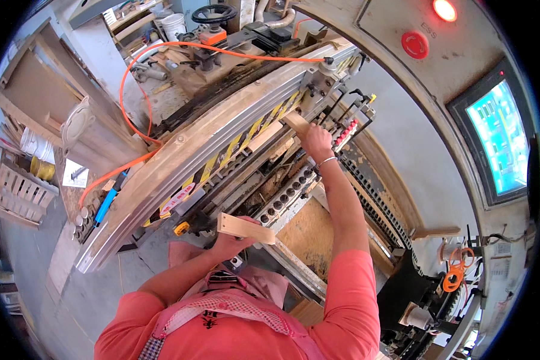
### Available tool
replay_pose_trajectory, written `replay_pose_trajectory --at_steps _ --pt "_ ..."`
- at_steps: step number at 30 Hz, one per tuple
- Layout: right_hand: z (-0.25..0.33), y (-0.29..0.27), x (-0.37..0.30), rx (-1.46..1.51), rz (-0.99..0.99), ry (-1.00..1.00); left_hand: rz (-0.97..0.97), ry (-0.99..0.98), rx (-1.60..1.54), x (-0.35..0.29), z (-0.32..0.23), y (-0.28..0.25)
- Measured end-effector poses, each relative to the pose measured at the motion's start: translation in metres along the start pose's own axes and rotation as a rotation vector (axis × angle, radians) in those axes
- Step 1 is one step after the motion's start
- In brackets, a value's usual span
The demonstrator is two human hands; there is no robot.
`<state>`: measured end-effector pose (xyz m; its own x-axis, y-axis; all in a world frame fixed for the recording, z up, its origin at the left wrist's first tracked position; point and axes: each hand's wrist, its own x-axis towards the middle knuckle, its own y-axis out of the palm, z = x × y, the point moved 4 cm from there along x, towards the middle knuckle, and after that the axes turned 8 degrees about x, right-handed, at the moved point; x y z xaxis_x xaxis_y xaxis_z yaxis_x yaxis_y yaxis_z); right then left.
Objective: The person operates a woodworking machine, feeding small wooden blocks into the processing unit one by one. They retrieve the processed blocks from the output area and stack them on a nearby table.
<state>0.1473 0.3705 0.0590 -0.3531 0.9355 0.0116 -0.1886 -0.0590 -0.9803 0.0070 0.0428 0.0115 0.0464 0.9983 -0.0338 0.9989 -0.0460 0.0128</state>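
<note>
My left hand (227, 245), low and near my body, is closed round a short light wooden block (246, 228) with a small dark hole near its left end. My right arm reaches forward over a woodworking machine. My right hand (316, 144) is closed on the near end of another wooden piece (295, 122), whose far end lies beside the clamps under the rail. Just left of it, a pale wooden strip (264, 137) lies along the yellow-and-black striped edge (237, 150). Between my hands runs a row of dark round cups (290, 193) on the machine.
A long metal rail (180, 147) crosses in front of me, with an orange hose (123, 90) looping over it. On the right stand a control panel with a lit screen (499, 135) and a red stop button (414, 45). Orange-handled scissors (454, 278) hang below the panel.
</note>
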Motion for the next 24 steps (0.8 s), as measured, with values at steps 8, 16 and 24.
replay_pose_trajectory --at_steps 8,16,24 --pt "-0.008 0.005 0.004 -0.001 -0.021 -0.042 0.014 0.035 -0.06 0.002 0.0 -0.001" --pt "-0.004 0.004 0.002 -0.06 -0.078 -0.143 -0.082 -0.03 -0.425 -0.025 -0.021 -0.017" --pt "-0.012 0.017 0.009 -0.196 -0.052 -0.092 -0.344 -0.291 -0.642 -0.11 -0.018 -0.048"
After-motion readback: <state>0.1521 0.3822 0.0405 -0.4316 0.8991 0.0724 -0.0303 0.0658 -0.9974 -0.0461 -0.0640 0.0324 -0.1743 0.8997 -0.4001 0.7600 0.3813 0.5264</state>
